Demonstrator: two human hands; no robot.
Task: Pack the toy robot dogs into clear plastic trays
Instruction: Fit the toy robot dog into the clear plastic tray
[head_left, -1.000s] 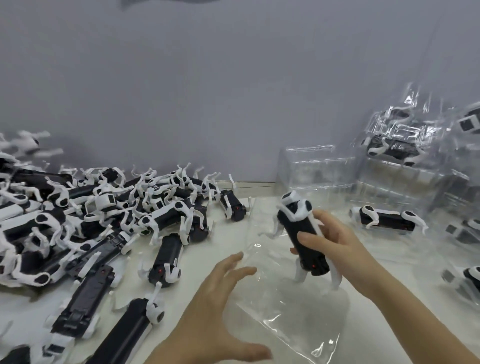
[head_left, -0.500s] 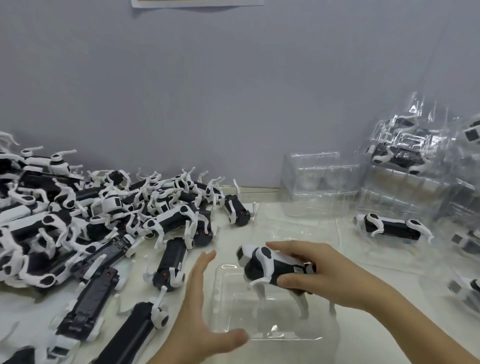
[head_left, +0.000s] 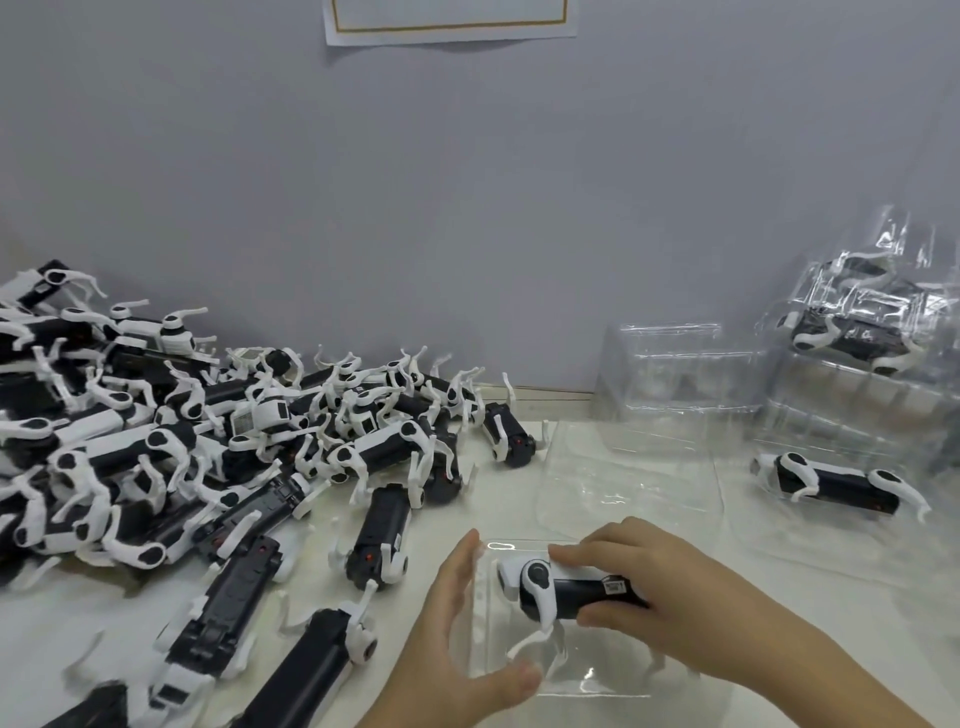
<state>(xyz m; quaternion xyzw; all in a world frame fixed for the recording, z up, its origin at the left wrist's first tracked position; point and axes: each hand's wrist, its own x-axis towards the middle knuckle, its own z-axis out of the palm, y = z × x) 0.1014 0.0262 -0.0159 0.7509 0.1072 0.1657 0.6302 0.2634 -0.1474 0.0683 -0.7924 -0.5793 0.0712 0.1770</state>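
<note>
My right hand (head_left: 670, 597) grips a black-and-white toy robot dog (head_left: 561, 590) by its body, lying sideways with head to the left, down in a clear plastic tray (head_left: 587, 680) on the white table. My left hand (head_left: 452, 634) holds the tray's left edge, fingers straight along the side and thumb across the front rim. The dog's white legs point down into the tray. A large pile of loose toy dogs (head_left: 182, 457) covers the left of the table.
Another clear tray (head_left: 628, 478) lies just behind the one I hold. A packed dog (head_left: 836, 480) lies in a tray at right, with stacked clear trays (head_left: 680, 374) and a packed tray (head_left: 872, 332) on top behind it. A grey wall stands close behind.
My right hand has turned the dog from upright to lying sideways and lowered it into the tray. My left hand has closed in on the tray's left edge.
</note>
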